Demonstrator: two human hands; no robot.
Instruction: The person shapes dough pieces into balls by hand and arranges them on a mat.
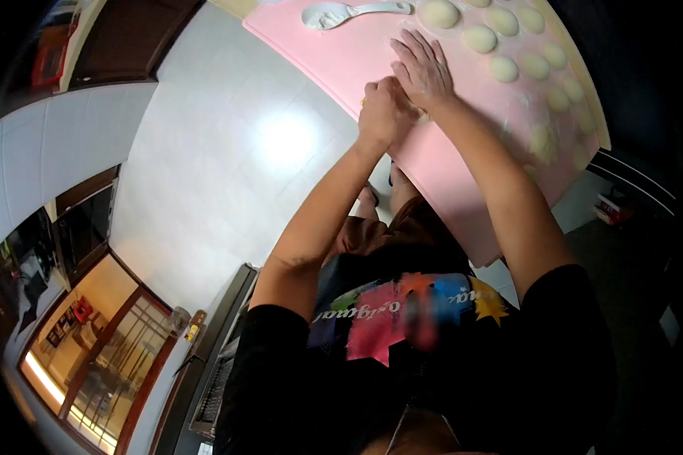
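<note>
My left hand (388,114) is curled closed near the edge of a pink mat (319,53). What it grips, if anything, is hidden by its fingers; a small yellowish spot shows at its left side. Right beside it, my right hand (426,77) lies flat with its fingers stretched out over the mat. A pale bit (423,117), perhaps dough, shows between the two hands near the right wrist. Beyond my hands, several round dough balls (480,38) sit on the floured mat.
A white spoon (357,11) with flour in its bowl lies near the mat's far left edge. The mat covers a table with a pale rim (601,114). Tiled floor (220,152) lies left, and a stove-like unit (218,371) stands at lower left.
</note>
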